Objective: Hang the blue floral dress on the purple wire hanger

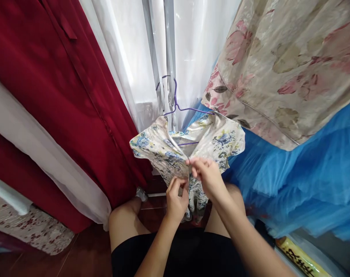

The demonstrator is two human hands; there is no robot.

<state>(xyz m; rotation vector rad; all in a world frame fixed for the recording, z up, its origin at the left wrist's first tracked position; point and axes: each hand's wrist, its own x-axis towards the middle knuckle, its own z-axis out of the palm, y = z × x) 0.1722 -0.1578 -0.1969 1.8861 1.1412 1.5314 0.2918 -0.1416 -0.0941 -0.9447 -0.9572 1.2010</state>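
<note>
The dress (167, 156) is hanging on a purple hanger (175, 107) in front of the white cloth (125, 46), its lower part falling between the person's knees. The left hand (177, 198) is pinching the front, thumb and fingers closing on the cloth beside what is looking like a zip (189, 169). The right hand (206, 175) is pinching just higher, at the bottom of the open neck; whether its fingertips are gripping a pull tab or only the edge, cannot tell. Handling, judged by eye: the cloth is appearing thin, light and limp, creasing and bunching below the hands, so it is probably offering little resistance and swinging on the hanger under a sideways tug. The smooth sheen is suggesting some slip. Best hold: one hand is keeping the front taut low on the seam, the other is taking the small fastening between thumb and forefinger. Thin cloth is likely snagging if folds are lying near the zip.
</note>
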